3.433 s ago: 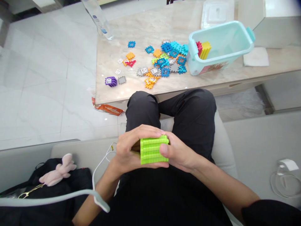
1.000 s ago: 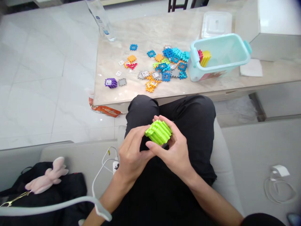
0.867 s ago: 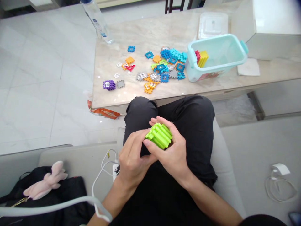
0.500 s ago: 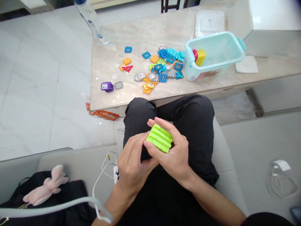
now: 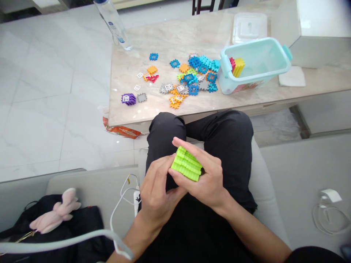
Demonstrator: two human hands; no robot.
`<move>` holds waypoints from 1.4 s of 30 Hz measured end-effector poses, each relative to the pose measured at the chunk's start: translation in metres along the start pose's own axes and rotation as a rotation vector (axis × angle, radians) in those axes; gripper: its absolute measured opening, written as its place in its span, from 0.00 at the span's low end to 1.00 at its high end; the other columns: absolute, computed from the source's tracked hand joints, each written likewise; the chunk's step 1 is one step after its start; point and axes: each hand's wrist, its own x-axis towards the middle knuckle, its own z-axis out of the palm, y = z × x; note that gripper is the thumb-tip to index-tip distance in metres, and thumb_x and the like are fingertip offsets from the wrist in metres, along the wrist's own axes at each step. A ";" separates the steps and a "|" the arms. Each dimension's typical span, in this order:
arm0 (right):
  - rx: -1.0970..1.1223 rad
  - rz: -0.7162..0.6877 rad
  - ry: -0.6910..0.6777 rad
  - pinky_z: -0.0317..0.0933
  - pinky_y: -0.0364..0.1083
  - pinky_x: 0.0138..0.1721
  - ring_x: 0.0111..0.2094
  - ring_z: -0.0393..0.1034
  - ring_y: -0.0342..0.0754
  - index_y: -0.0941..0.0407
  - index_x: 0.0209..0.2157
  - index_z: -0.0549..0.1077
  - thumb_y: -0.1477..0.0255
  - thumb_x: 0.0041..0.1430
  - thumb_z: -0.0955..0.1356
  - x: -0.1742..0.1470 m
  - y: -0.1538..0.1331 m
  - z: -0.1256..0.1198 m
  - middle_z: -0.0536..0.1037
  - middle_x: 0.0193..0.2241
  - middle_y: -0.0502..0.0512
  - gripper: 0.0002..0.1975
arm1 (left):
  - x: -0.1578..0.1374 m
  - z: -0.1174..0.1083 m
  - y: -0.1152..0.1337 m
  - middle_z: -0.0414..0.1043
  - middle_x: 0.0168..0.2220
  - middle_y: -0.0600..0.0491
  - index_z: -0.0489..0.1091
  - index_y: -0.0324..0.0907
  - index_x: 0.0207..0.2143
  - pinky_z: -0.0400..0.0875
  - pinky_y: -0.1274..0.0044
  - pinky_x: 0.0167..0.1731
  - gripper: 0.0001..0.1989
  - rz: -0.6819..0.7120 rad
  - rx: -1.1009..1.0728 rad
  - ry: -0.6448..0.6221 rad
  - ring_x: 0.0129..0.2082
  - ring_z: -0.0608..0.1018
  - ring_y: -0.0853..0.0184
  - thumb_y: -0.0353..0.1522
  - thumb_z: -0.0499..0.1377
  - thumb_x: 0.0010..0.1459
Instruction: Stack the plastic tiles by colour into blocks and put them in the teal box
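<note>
Above my lap I hold a stack of lime-green notched building tiles (image 5: 187,164). My right hand (image 5: 207,175) is closed around it, thumb on the near side and fingers along the far side. My left hand (image 5: 159,182) presses against the stack's left side with curled fingers; its fingertips are partly hidden. On the table beyond lie many loose notched tiles, among them a heap of blue tiles (image 5: 196,63), orange tiles (image 5: 175,102), a purple stack (image 5: 128,99) with a white window piece on it, and a grey tile (image 5: 142,97).
A light-blue bin (image 5: 255,62) on the table holds red and yellow tiles (image 5: 238,67). Behind it lies a clear lid (image 5: 250,28). A plastic bottle (image 5: 117,29) stands at the table's far left. A pink plush toy (image 5: 56,213) and white cables (image 5: 120,197) lie on the sofa.
The view has shifted slightly, so the table things appear a little further right. Both hands keep hold of the green stack, which shows a slightly different tilt.
</note>
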 end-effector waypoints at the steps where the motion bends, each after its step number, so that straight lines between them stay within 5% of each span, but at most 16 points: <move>1: -0.008 -0.029 0.006 0.76 0.55 0.63 0.59 0.80 0.58 0.50 0.67 0.75 0.71 0.61 0.78 0.001 0.000 0.000 0.81 0.62 0.57 0.33 | 0.000 0.000 0.001 0.81 0.50 0.42 0.71 0.39 0.58 0.80 0.68 0.53 0.26 0.003 0.003 0.006 0.50 0.84 0.55 0.28 0.73 0.60; 11: -0.042 0.040 0.061 0.76 0.56 0.62 0.57 0.81 0.59 0.50 0.64 0.78 0.69 0.65 0.76 -0.003 -0.011 0.008 0.83 0.58 0.59 0.26 | -0.002 0.002 -0.003 0.79 0.48 0.44 0.71 0.40 0.56 0.78 0.68 0.50 0.23 -0.023 -0.020 0.009 0.47 0.81 0.57 0.32 0.72 0.61; 18: -0.054 -0.105 -0.408 0.61 0.62 0.73 0.74 0.60 0.64 0.54 0.79 0.52 0.61 0.67 0.76 -0.004 0.003 -0.034 0.60 0.76 0.66 0.48 | 0.000 -0.013 -0.011 0.79 0.40 0.55 0.75 0.44 0.48 0.76 0.74 0.40 0.21 -0.479 -0.188 -0.142 0.37 0.80 0.65 0.32 0.74 0.53; 22: -0.255 -0.234 -0.441 0.61 0.63 0.74 0.76 0.57 0.64 0.51 0.80 0.49 0.68 0.68 0.75 -0.003 0.013 -0.044 0.58 0.77 0.65 0.48 | 0.007 -0.017 -0.013 0.82 0.40 0.55 0.76 0.44 0.49 0.76 0.73 0.42 0.21 -0.614 -0.281 -0.222 0.38 0.82 0.63 0.32 0.73 0.52; 31: -0.364 -0.419 -0.350 0.63 0.61 0.73 0.72 0.65 0.59 0.56 0.78 0.55 0.82 0.73 0.65 -0.003 0.020 -0.027 0.70 0.71 0.66 0.36 | 0.011 -0.012 0.002 0.81 0.39 0.56 0.77 0.44 0.47 0.75 0.73 0.41 0.20 -0.613 -0.259 -0.333 0.37 0.79 0.64 0.31 0.72 0.50; 42: -0.309 -0.410 -0.375 0.67 0.62 0.71 0.72 0.65 0.60 0.54 0.77 0.58 0.83 0.73 0.64 -0.008 0.028 -0.028 0.68 0.72 0.66 0.35 | 0.014 -0.013 0.008 0.80 0.39 0.57 0.77 0.45 0.48 0.73 0.74 0.40 0.20 -0.598 -0.194 -0.386 0.36 0.79 0.65 0.31 0.73 0.52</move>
